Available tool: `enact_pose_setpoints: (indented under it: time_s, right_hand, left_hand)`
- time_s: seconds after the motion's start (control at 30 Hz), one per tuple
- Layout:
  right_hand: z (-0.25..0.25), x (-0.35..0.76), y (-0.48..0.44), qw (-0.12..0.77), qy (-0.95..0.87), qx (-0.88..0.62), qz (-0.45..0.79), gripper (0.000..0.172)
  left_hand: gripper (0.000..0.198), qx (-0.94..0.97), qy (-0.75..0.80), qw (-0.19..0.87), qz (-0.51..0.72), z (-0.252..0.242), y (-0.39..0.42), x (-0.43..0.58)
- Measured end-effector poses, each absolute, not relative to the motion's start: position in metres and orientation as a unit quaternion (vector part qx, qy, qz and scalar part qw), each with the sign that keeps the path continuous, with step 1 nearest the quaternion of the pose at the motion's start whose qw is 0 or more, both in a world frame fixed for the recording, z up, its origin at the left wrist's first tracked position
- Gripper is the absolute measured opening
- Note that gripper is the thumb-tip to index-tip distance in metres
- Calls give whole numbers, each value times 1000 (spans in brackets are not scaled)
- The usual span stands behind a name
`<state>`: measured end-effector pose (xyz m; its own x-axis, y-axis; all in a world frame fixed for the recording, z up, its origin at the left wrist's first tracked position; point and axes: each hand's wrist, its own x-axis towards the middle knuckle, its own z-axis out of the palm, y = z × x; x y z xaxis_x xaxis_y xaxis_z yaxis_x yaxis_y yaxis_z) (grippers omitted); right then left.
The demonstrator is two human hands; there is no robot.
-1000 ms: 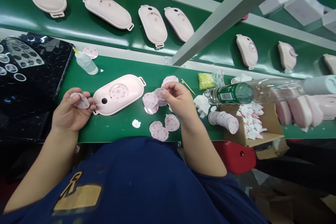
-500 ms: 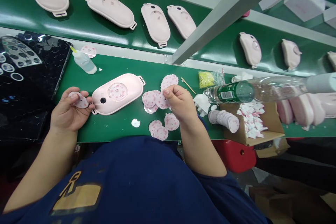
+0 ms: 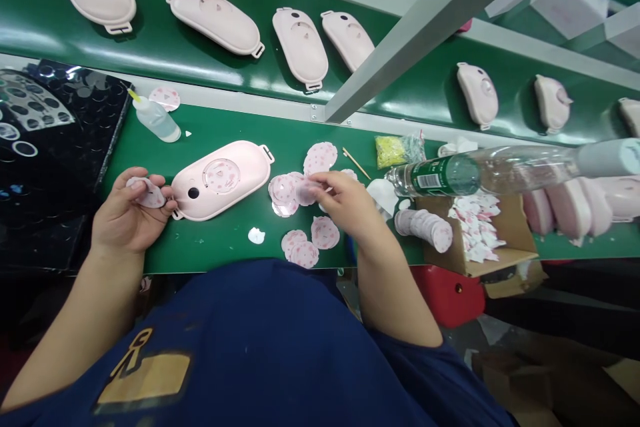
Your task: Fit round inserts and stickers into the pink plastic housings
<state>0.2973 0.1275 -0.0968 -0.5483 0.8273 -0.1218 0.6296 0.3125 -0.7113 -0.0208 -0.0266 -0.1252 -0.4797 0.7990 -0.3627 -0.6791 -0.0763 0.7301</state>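
My left hand point(image 3: 127, 213) holds a small patterned disc point(image 3: 145, 192) between thumb and fingers, beside the left end of a pink oval case point(image 3: 210, 197). A round printed disc point(image 3: 222, 176) sits in the recess of that case. Over the loose pink-patterned discs point(image 3: 284, 190) is my right hand point(image 3: 345, 200), its thumb and forefinger pinched on a disc blurred by motion point(image 3: 310, 192). More discs lie nearby, one group point(image 3: 303, 252) close to the front edge and a single larger one point(image 3: 321, 157) behind.
A dropper bottle point(image 3: 157, 120) stands leaning at the left. On the right are a plastic bottle point(image 3: 490, 172), a disc stack point(image 3: 425, 227), and a cardboard box point(image 3: 517, 233) of wrapped pieces. Behind, a green belt point(image 3: 240, 80) carries pink cases, and a metal post point(image 3: 425, 40) slants across.
My right hand has turned and its fingers now reach left, with the pinched disc lower over the pile. My left hand keeps its disc and is nearly unmoved.
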Motion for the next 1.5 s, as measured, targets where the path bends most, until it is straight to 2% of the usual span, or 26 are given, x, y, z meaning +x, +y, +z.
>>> enact_pose_setpoints:
  time_s: [0.13, 0.33, 0.77, 0.93, 1.07, 1.2, 1.27, 1.4, 1.5]
  right_hand:
    - [-93, 299, 114, 88, -863, -441, 232, 36]
    - [-81, 329, 114, 63, -838, -528, 121, 44]
    - [-86, 341, 114, -42, -855, -490, 162, 35]
    - [-80, 331, 107, 19, -850, -509, 133, 52]
    - [-79, 307, 108, 3, -911, -391, 135, 53]
    - [-85, 284, 120, -56, -952, -275, 117, 77]
    - [-85, 276, 127, -81, -963, -232, 114, 82]
    - [-78, 265, 134, -124, -977, -139, 103, 73]
    - [-74, 260, 137, -153, -977, -123, 87, 62]
  left_hand:
    - [18, 60, 465, 501, 728, -122, -26, -20]
    - [19, 42, 480, 497, 721, -118, -25, -19]
    - [22, 50, 513, 477, 711, -116, -22, -18]
    - [20, 48, 511, 475, 714, -116, -23, -17]
    - [21, 48, 499, 481, 719, -116, -23, -18]
    - [20, 42, 490, 482, 725, -118, -24, -19]
    - [19, 39, 485, 482, 728, -120, -25, -19]
    - [17, 32, 472, 490, 732, -121, -27, -21]
    - [17, 31, 463, 496, 734, -123, -28, -22]
